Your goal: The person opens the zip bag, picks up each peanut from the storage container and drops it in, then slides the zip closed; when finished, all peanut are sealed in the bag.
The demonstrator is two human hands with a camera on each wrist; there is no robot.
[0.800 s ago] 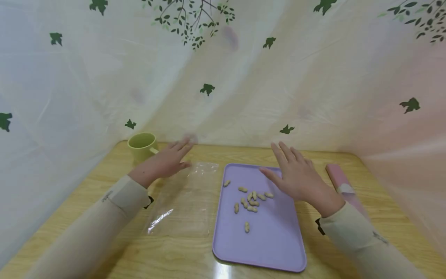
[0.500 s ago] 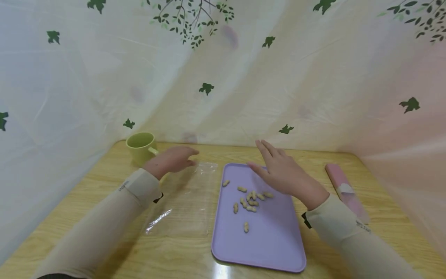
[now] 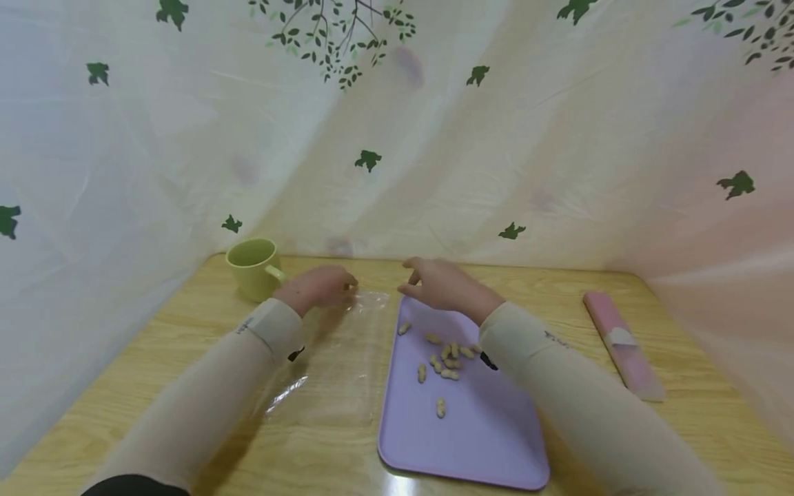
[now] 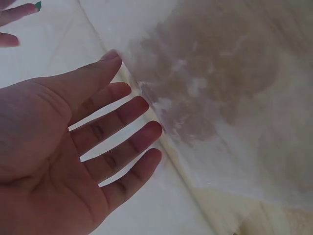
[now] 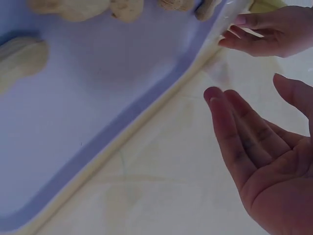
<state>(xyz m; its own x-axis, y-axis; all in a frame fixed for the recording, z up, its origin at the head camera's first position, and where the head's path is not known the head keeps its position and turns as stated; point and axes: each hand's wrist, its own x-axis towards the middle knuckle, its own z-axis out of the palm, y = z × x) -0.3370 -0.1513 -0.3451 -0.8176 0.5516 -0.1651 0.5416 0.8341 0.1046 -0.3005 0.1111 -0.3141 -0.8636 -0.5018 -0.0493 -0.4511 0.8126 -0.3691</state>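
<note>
A clear plastic bag (image 3: 331,375) lies flat on the wooden table, left of the lilac tray (image 3: 465,441). My left hand (image 3: 319,286) is over the bag's far end. In the left wrist view its fingers (image 4: 129,115) are spread and relaxed, close to the bag's edge (image 4: 195,161); whether they touch it I cannot tell. Above the tray's far left corner hovers my right hand (image 3: 445,284), thumb and fingers apart, holding nothing. Several unshelled peanuts (image 3: 449,374) lie scattered on the tray, some partly behind my right sleeve.
At the far left stands a yellow-green mug (image 3: 254,269), its handle close to my left wrist. A pink folded item (image 3: 623,348) with a white band lies right of the tray. A pale leaf-printed curtain (image 3: 428,193) encloses the table's far side.
My right hand has swept left from the tray's right side to its far left corner, its fingers bending. My left hand has lowered toward the bag's far edge. Peanuts and tray stay put.
</note>
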